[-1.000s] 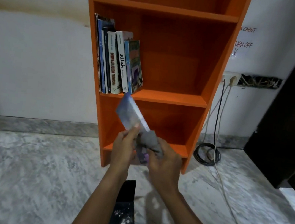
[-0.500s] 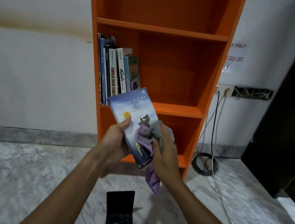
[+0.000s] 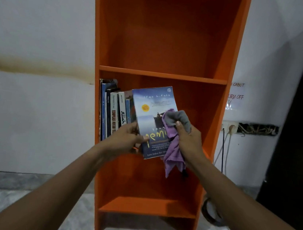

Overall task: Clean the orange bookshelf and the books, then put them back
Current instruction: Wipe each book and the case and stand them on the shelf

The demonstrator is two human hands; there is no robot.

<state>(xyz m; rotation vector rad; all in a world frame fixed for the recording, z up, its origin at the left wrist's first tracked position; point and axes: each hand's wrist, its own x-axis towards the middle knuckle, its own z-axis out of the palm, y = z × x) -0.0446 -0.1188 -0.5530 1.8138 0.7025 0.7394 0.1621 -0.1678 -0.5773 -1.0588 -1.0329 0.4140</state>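
One book (image 3: 152,118) was being wiped in front of the bookshelf (image 3: 167,40): left hand (image 3: 125,138) gripped its edge, right hand (image 3: 188,138) clutched the cloth (image 3: 175,135) against its cover. Next, likely, slotting it beside the shelved books (image 3: 112,114).

A single wide-angle camera on the person's head is looking forward and slightly down, facing the orange bookshelf (image 3: 165,40) straight on from close by. Both forearms are reaching in from the bottom edge, the left hand (image 3: 124,140) and right hand (image 3: 189,140) meeting near the centre. The floor (image 3: 1,209) is showing along the bottom.
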